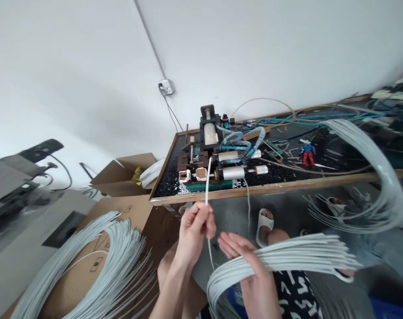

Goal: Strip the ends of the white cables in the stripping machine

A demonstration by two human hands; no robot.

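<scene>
The left hand point(198, 223) clamps thumb and fingers on one white cable point(207, 188), its tip at the pneumatic fixture point(232, 173); a pinch nearer the tip would probably steady it. The right hand point(257, 279) cradles the cable bundle point(301, 254) in its thumb's crook, fingers straight and together, with some room before the table's wooden edge point(254, 191).

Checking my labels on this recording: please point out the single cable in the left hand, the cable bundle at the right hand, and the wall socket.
Single cable point(207, 188): head view, its upper stretch.
Cable bundle point(291, 255): head view, its straight stretch.
Wall socket point(168, 87): head view, its faceplate.
</scene>
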